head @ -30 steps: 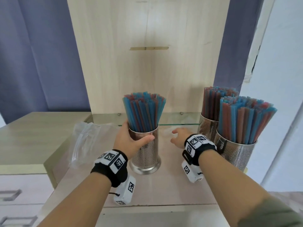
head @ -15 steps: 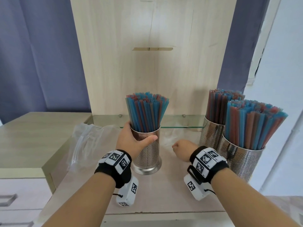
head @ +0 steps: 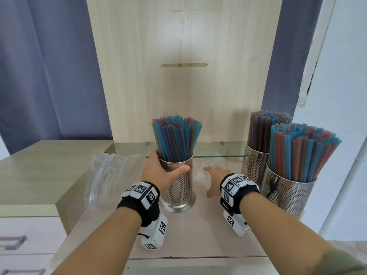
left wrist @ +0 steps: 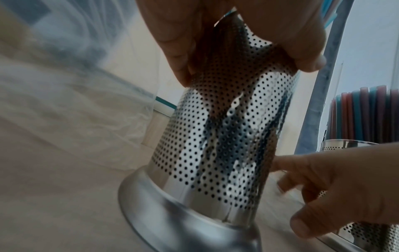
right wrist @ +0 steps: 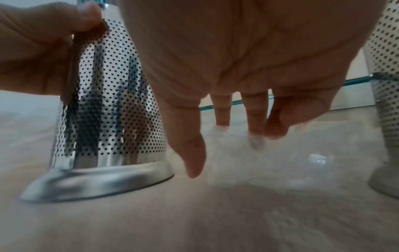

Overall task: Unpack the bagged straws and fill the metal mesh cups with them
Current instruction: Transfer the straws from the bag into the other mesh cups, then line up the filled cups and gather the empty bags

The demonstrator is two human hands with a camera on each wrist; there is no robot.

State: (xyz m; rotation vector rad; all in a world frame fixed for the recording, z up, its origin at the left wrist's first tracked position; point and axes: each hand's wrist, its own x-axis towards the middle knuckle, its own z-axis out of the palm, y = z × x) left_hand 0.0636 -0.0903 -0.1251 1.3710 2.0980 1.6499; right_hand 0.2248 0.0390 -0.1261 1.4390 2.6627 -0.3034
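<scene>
A metal mesh cup (head: 179, 187) full of blue and red straws (head: 176, 137) stands upright mid-table. My left hand (head: 158, 170) grips its upper wall, thumb across the front; the left wrist view shows the fingers wrapped round the cup (left wrist: 218, 136). My right hand (head: 215, 176) hovers just right of the cup with fingers spread and relaxed, reaching down onto a clear plastic bag (right wrist: 270, 153) lying on the table. Two more mesh cups (head: 288, 193) filled with straws (head: 301, 151) stand at the right, one behind the other.
A crumpled clear bag (head: 107, 175) lies left of the held cup. A glass shelf edge (head: 218, 148) and a tall wooden panel (head: 184, 76) stand behind. A lower cabinet top (head: 39, 165) sits at the left. The table's front edge (head: 198, 257) is close to me.
My right hand, curled half a second ago, has opened and moved forward toward the clear bag beside the cup. The left hand keeps its hold on the cup.
</scene>
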